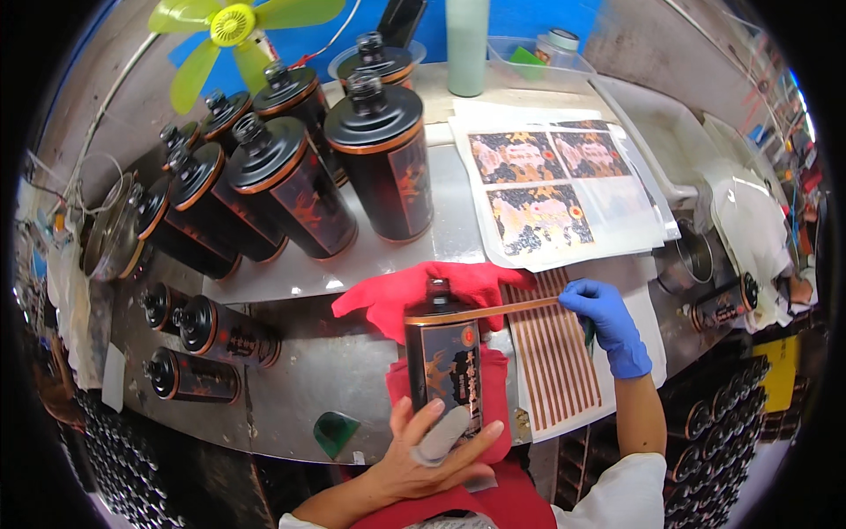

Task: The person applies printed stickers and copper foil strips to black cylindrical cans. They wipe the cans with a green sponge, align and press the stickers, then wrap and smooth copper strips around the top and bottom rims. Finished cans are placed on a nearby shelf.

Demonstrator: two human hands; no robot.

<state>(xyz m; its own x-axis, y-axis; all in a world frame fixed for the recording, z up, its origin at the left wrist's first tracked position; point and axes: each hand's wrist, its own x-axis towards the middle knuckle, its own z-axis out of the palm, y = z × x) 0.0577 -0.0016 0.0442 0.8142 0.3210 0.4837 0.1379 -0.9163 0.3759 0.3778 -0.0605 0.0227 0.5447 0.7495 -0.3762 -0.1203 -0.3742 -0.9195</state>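
Note:
A black bottle [447,357] with a dark decorated label stands in front of me on a red cloth [383,295]. My left hand [432,450], with white wrapping on a finger, is closed around its lower part. In a blue glove, my right hand [608,322] pinches the free end of a copper-coloured strip [524,306]. That strip stretches leftward to the bottle's shoulder and lies along its upper edge. Something dark green shows partly under the gloved fingers; I cannot make out its kind. Below my right hand lies a white sheet [564,388] with several parallel copper strips.
Several finished-looking black bottles [379,167] crowd the raised metal shelf at back left, beside a green fan [233,25]. Smaller bottles [194,375] lie at left. Label sheets [538,216] rest at back right. A green scraper [336,433] sits near the front edge.

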